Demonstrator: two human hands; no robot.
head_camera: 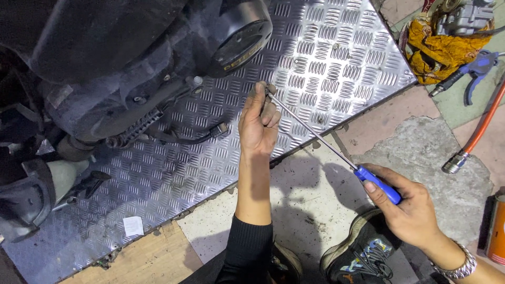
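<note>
Screwdriver (336, 152) spans both hands (left (259, 123) tip, right (405, 205) handle).

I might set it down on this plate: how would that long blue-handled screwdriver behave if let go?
The screwdriver has a thin round shaft, so it probably rolls on the tread plate, though the ridges may catch it. It looks stiff and light, handle-heavy near the right hand.

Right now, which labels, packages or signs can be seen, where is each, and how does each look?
Small white paper label: lying on the ribbed metal plate, lower left; roughly square.
Round black engine cover: top centre; yellow lettering band along its rim.
Orange cylindrical can: right edge, partly cut off.
</note>
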